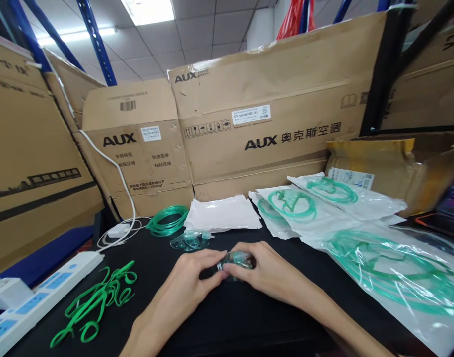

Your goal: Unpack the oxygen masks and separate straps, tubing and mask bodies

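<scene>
Both my hands meet at the middle of the black table point(219, 317). My left hand point(191, 275) and my right hand point(266, 267) together pinch a small clear plastic mask piece point(238, 259) with a green tint; most of it is hidden by my fingers. Just beyond my hands lies another clear mask point(189, 240). A coil of green tubing point(167, 220) rests behind it. A stack of empty white bags point(223, 213) lies further back.
Green elastic straps point(100, 297) lie at the front left beside a white power strip point(36, 300). Sealed bags with green tubing point(390, 267) cover the right side. AUX cardboard boxes point(267, 114) wall the back. A white cable point(117, 173) runs down the left.
</scene>
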Demonstrator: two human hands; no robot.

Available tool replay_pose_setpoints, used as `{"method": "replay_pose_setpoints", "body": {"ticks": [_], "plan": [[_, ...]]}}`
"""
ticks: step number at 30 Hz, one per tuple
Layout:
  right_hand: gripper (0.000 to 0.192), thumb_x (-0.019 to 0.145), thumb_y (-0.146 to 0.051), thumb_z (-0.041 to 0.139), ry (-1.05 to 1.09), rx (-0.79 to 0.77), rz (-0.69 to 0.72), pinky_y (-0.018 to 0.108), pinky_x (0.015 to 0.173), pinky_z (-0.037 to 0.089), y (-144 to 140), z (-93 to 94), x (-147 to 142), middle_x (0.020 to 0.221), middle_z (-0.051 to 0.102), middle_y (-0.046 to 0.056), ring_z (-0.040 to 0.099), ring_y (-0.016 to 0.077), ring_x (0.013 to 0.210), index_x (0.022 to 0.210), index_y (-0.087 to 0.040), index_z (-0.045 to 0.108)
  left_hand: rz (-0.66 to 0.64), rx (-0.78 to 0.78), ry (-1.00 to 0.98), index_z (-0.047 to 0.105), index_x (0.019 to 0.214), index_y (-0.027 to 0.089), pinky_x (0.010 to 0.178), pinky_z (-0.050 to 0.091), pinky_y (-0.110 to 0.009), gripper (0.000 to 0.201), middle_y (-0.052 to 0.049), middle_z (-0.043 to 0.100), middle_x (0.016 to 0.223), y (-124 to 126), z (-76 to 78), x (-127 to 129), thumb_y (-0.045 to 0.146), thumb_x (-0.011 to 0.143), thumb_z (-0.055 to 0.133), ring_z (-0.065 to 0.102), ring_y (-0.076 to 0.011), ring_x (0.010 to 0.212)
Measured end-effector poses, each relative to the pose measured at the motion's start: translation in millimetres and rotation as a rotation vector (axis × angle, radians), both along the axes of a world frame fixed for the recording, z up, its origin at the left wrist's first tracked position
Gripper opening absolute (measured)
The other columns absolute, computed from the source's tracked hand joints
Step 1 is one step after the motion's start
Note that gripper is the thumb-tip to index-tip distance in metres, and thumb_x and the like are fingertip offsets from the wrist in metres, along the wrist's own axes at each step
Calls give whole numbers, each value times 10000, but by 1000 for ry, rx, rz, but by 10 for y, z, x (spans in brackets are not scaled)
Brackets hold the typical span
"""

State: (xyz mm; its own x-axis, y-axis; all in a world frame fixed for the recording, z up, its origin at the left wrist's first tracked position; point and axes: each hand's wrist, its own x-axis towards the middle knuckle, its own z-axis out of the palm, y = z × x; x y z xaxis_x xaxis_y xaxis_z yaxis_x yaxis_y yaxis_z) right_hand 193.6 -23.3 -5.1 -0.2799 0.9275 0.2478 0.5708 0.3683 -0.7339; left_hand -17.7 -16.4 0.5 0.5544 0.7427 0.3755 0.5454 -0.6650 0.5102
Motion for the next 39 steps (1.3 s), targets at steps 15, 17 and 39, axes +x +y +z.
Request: {"method": "replay_pose_setpoints", "body": {"ticks": [15,17,39], "plan": [[296,909,-471,635,-73,-88,126,305,868,424,-184,7,-174,1072,720,40,593,247,1069,1082,-254,740,108,-189,-114,703,1226,336,951,577,-311,355,17,756,1159,-196,-301,-342,386,875,722,716,-228,1072],[299,912,-458,640,-85,-70,138,303,852,426,-187,11,-192,1089,722,41,595,249,1067,1097,-242,735,124,-184,-89,692,1195,336,947,568,-293,326,26,752,1139,-218,-279,-351,381,874,723,711,-211,1052],[384,944,-396,599,-225,25,144,344,1130,362,-109,-18,-120,1364,607,60,465,253,1366,1288,-228,622,232,135,268,653,1168,330,1083,504,-407,262,-8,659,1326,-174,-366,-1065,479,959,600,541,-249,1340]]}}
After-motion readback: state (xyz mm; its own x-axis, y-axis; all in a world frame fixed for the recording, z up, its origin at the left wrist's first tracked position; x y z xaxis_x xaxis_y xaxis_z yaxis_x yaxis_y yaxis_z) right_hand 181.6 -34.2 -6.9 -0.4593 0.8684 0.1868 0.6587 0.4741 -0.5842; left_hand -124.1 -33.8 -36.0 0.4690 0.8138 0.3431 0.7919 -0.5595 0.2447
